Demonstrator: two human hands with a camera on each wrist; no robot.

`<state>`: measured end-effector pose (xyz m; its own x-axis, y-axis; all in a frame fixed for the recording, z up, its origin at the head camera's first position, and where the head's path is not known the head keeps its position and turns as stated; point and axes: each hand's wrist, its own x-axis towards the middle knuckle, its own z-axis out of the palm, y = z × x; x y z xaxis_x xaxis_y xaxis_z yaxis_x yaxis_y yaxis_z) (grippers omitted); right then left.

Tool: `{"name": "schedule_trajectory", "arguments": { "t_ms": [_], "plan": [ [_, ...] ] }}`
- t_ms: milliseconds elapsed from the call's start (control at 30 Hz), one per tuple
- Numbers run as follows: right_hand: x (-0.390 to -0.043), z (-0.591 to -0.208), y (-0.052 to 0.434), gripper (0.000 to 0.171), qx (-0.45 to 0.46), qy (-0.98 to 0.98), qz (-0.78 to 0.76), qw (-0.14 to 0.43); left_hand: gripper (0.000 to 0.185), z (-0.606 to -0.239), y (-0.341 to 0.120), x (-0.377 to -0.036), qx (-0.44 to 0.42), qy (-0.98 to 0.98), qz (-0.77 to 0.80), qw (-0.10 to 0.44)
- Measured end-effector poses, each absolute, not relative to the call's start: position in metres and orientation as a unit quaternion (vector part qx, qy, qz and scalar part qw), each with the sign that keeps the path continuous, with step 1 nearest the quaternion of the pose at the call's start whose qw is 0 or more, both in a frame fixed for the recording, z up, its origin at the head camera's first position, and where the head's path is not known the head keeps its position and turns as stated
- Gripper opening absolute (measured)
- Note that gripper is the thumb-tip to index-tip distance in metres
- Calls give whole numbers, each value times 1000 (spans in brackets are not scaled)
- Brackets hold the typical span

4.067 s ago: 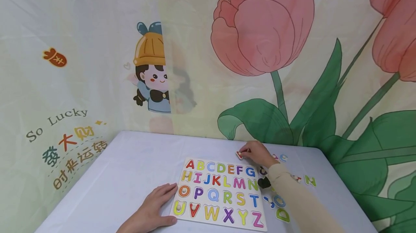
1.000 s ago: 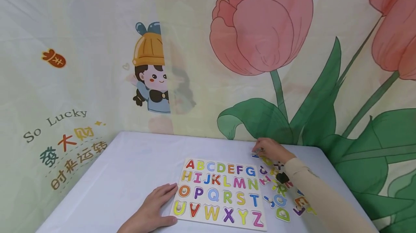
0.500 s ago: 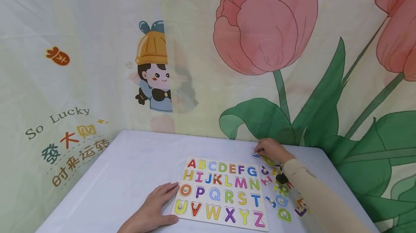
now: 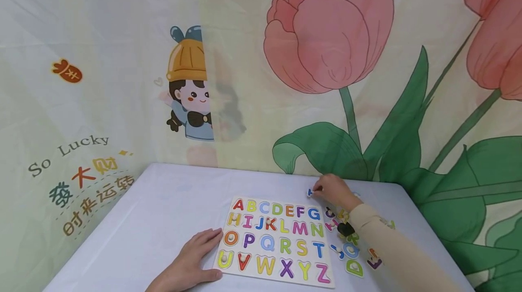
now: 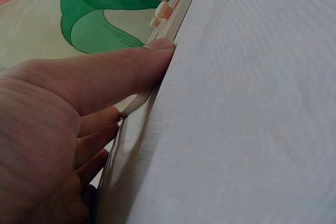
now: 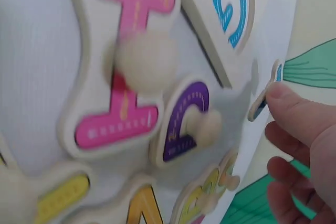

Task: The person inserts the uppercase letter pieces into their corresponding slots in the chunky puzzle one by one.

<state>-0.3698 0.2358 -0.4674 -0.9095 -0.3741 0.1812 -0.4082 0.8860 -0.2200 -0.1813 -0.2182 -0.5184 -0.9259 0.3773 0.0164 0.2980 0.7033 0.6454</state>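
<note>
Right hand pinches a blue letter piece just beyond the far edge of puzzle board; left hand, fingers extended, touches its left side. Possible slip: apparent rim-only grip.

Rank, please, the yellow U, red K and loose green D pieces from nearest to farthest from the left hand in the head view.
1. Yellow U piece: board, lower left corner.
2. Red K piece: board, second row, middle.
3. Green D piece: table, right of board.
</note>
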Motion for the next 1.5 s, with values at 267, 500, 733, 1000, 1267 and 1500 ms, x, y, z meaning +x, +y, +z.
{"name": "schedule_trajectory", "arguments": {
  "t_ms": [267, 500, 733, 1000, 1267, 1500],
  "plan": [
    [-371, -479, 234, 9, 161, -970, 182, 31, 101, -518, -219, -181, 183, 924, 332, 56],
    [-375, -476, 246, 14, 187, -948, 257, -17, 102, -518, -219, -182, 178, 922, 338, 66],
    [-380, -469, 252, 18, 203, -934, 287, -65, 101, -517, -219, -182, 181, 920, 340, 69],
    [-382, -470, 249, 15, 221, -933, 278, -59, 101, -517, -220, -181, 186, 919, 341, 63],
    [-378, -476, 249, 12, 212, -939, 271, -26, 102, -516, -219, -182, 173, 919, 347, 80],
    [-362, -464, 234, 10, 198, -941, 274, 21, 102, -517, -219, -182, 174, 919, 347, 75]
  ]
}}
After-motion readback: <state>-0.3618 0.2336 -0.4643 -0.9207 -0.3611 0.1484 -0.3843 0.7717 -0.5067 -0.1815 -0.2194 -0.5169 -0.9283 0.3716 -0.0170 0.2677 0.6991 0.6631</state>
